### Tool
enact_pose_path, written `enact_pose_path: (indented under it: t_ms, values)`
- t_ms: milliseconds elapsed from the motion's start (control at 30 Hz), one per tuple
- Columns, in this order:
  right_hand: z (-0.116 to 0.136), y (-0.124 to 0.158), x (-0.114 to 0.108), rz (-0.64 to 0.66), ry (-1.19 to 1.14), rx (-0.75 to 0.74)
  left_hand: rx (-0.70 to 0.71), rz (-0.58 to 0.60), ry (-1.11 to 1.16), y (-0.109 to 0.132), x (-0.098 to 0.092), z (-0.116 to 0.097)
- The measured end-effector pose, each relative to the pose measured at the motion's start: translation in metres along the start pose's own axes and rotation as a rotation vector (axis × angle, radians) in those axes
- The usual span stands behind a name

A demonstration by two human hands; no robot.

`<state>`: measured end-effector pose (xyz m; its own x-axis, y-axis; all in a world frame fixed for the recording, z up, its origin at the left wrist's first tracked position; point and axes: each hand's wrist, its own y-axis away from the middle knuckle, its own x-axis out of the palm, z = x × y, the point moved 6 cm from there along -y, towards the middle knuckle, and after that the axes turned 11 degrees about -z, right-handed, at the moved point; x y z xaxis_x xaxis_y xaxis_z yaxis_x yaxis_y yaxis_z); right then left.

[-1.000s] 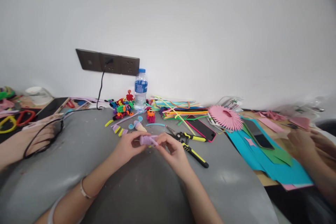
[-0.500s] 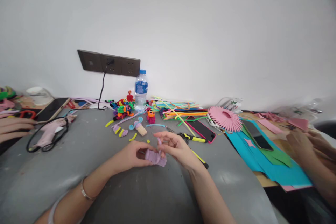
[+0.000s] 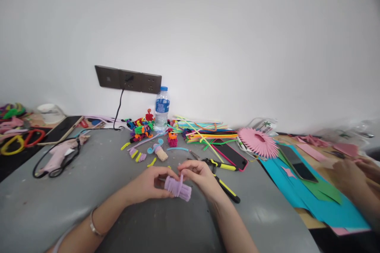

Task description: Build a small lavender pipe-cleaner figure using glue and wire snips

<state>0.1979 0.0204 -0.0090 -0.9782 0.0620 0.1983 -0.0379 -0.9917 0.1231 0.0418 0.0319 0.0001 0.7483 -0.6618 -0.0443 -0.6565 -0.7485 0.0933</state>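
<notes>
A bundle of lilac pipe cleaners (image 3: 184, 192), partly wrapped round with a lilac strand, is held just above the grey table (image 3: 142, 221). My left hand (image 3: 152, 182) closes on the bundle's left end. My right hand (image 3: 194, 172) pinches the loose lilac pipe cleaner that rises from the wrap. Beyond my hands lie a small beige and lilac pipe-cleaner piece with blue curls (image 3: 160, 153), short lilac and yellow pieces (image 3: 138, 155) and a bent yellow piece (image 3: 151, 162). Yellow-and-black pliers (image 3: 227, 189) rest beside my right hand.
A water bottle (image 3: 162, 108) stands by the wall next to colourful pipe-cleaner figures (image 3: 141, 128) and a pile of pipe cleaners (image 3: 208, 136). A pink glue gun (image 3: 57, 156) with a black cord lies left. At right are a phone (image 3: 230, 155), a pink paper fan (image 3: 258, 142) and another person's hands (image 3: 350, 178).
My right hand has drawn closer to my left at the wrap, and the bundle shows more plainly. The view has shifted slightly. The other person's hand at far left has gone out of view.
</notes>
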Motion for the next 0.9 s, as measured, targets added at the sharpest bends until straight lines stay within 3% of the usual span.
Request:
enact_pose_path:
  t_ms: [233, 433, 633, 900]
  values:
    - [0.007, 0.003, 0.001, 0.024, 0.080, -0.084, 0.024, -0.051, 0.114, 0.001, -0.007, -0.003]
    - [0.013, 0.002, 0.009, -0.018, 0.205, -0.258, 0.019, -0.070, 0.187, -0.001, -0.008, 0.002]
    - [0.001, 0.003, 0.012, -0.016, 0.145, -0.091, 0.033, -0.107, 0.200, -0.002, -0.010, -0.001]
    - [-0.001, 0.004, 0.024, -0.058, 0.132, -0.116, 0.127, -0.292, 0.143, -0.010, -0.025, 0.003]
